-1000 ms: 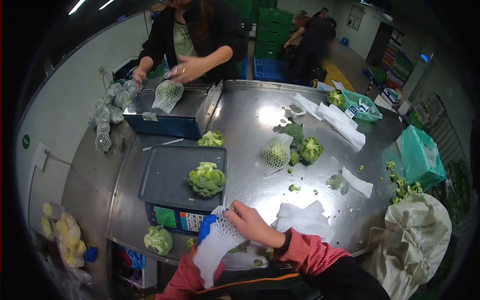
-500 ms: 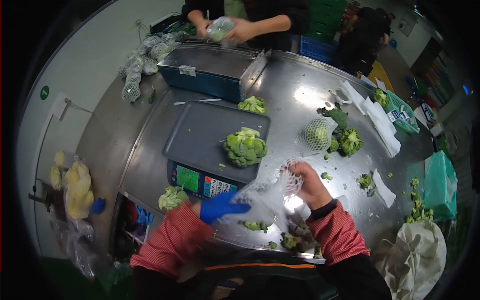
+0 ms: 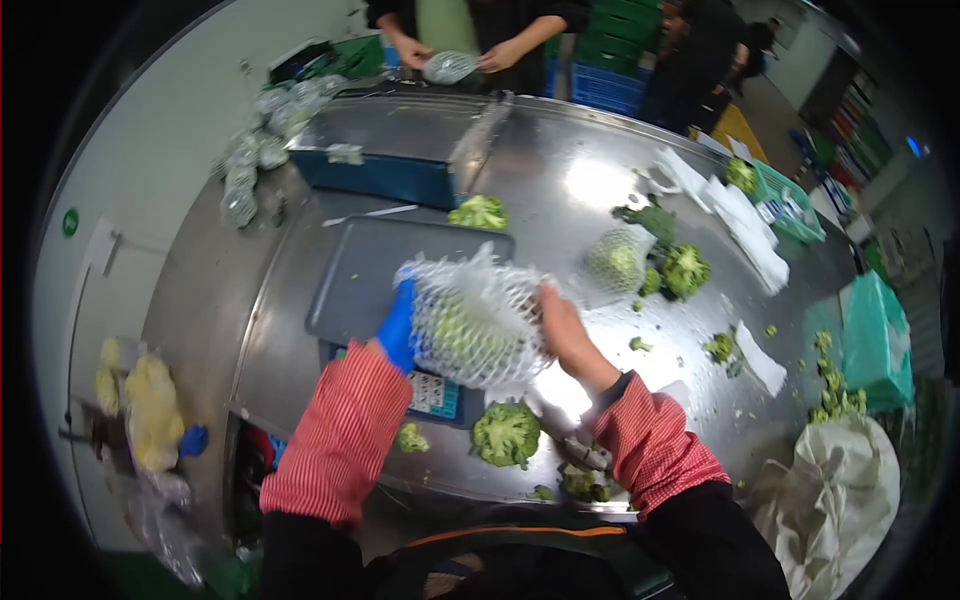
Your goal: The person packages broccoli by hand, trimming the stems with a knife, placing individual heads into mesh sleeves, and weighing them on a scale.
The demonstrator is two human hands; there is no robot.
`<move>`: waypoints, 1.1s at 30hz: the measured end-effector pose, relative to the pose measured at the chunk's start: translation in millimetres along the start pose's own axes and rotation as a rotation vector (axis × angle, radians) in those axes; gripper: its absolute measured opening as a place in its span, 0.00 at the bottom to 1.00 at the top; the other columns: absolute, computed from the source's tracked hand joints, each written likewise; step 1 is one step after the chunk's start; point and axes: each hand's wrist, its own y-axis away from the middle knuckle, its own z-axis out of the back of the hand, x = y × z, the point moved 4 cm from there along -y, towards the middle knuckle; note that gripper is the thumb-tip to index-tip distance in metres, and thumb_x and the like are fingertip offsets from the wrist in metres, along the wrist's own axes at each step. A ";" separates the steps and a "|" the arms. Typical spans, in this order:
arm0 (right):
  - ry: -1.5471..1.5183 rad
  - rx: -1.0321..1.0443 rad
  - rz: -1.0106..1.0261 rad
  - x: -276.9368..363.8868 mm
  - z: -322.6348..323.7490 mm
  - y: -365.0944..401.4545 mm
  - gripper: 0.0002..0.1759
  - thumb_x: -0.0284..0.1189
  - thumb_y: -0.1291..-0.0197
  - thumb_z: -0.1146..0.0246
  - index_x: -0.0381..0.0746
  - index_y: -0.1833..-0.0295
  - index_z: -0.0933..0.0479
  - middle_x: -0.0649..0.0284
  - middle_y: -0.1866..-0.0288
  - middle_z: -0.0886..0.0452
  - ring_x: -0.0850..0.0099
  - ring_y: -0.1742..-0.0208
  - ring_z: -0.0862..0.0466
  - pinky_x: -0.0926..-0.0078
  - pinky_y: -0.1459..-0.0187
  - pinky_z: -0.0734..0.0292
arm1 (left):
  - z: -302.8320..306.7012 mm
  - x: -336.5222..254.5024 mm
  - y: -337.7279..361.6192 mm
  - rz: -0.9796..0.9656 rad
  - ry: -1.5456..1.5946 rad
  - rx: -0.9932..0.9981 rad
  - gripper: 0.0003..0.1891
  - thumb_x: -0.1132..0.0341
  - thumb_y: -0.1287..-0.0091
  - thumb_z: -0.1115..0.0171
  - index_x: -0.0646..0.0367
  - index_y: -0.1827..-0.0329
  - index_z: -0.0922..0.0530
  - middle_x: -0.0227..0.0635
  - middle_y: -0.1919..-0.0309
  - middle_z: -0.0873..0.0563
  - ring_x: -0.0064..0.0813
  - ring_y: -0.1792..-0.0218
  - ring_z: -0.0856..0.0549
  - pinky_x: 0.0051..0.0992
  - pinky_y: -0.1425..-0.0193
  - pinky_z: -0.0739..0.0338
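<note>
My left hand [image 3: 399, 325], in a blue glove, and my bare right hand [image 3: 562, 328] hold a white foam net sleeve [image 3: 475, 318] stretched wide between them over the grey scale tray [image 3: 355, 270]. A broccoli head shows through the mesh beneath or inside the net; I cannot tell which. The scale's keypad [image 3: 434, 393] peeks out below the net. Another bare broccoli head [image 3: 506, 434] lies on the steel table near its front edge.
A netted broccoli [image 3: 616, 260] and loose heads [image 3: 686, 270] lie mid-table, with white foam sheets [image 3: 745, 225] behind. Across the table a person's hands [image 3: 450, 60] hold a wrapped piece above a blue box [image 3: 385, 175]. Netted heads [image 3: 250, 160] pile at the left; a white sack [image 3: 830, 500] stands at the right.
Both my hands rose from the table's front edge to over the scale tray, pulling the net sleeve open wide above the broccoli there. The view shifted.
</note>
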 end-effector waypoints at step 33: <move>0.534 -0.369 0.291 -15.1 225.2 5.5 0.27 0.50 0.39 0.45 0.36 0.51 0.25 0.50 0.68 0.18 0.54 0.65 0.17 0.60 0.62 0.25 | -45.8 96.4 -195.4 -0.919 -0.690 -0.539 0.33 0.69 0.41 0.34 0.65 0.34 0.37 0.47 0.38 0.31 0.37 0.39 0.28 0.33 0.37 0.34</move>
